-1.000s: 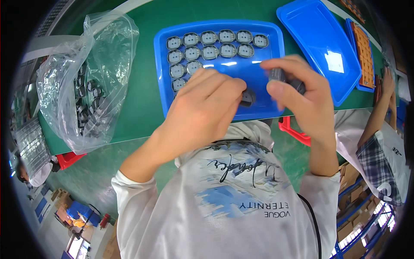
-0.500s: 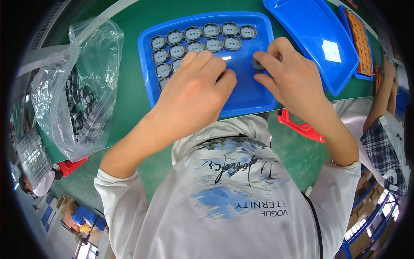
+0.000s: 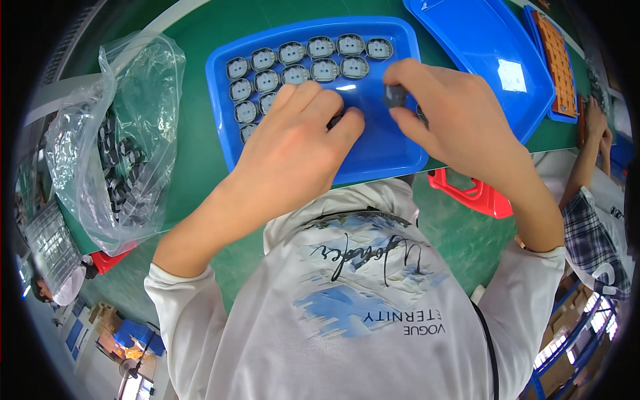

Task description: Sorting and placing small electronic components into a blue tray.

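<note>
In the blue tray (image 3: 217,100), small rounded grey plastic parts (image 3: 291,53) with pale inner faces stand in rows along the far and left sides. My right hand (image 3: 460,110) pinches a dark grey rounded part (image 3: 395,97) between thumb and forefinger over the tray's right half. Another part (image 3: 421,113) shows partly beneath that hand. Over the tray's middle, my left hand (image 3: 293,143) has its fingers curled closed. A bit of something dark (image 3: 335,121) peeks out between its thumb and forefinger, too hidden to name. That hand covers some of the rows.
A clear plastic bag (image 3: 143,133) of dark parts lies at the left on the green table (image 3: 193,133). An overlapping blue tray (image 3: 480,47) sits at the right, beside an orange slatted piece (image 3: 555,63). A co-worker's hands (image 3: 595,123) are at the far right. Red handles (image 3: 473,193) show below the edge.
The part in my right fingers shows more fully, and another part has come into sight beneath that hand. My left hand has barely moved. The view has shifted slightly.
</note>
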Available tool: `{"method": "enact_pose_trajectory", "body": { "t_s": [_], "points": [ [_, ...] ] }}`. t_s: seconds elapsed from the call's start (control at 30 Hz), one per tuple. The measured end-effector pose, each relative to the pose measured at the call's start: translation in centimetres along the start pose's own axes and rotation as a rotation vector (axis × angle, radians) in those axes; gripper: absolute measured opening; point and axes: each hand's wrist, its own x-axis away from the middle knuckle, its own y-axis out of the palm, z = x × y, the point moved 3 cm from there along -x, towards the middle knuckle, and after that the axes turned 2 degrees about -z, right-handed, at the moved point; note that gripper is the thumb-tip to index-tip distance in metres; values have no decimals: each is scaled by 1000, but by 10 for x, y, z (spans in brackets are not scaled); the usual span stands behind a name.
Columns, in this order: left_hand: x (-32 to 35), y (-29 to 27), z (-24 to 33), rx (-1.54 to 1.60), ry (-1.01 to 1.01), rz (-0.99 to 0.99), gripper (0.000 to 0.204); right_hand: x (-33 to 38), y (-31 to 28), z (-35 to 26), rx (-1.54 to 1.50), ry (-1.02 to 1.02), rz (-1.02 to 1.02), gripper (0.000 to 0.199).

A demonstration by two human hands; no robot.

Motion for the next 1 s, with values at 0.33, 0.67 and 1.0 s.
{"method": "enact_pose_trajectory", "body": {
  "t_s": [0.33, 0.67, 1.0],
  "points": [
    [6, -10, -4, -72, -33, -7, 32, 8, -5, 4, 168, -91, 173, 25],
    [10, -12, -5, -39, -45, 50, 28, -5, 10, 13, 231, -126, 142, 17],
    [12, -13, -7, -16, -71, 16, 31, -13, 14, 15, 187, -151, 265, 17]
  ]
}}
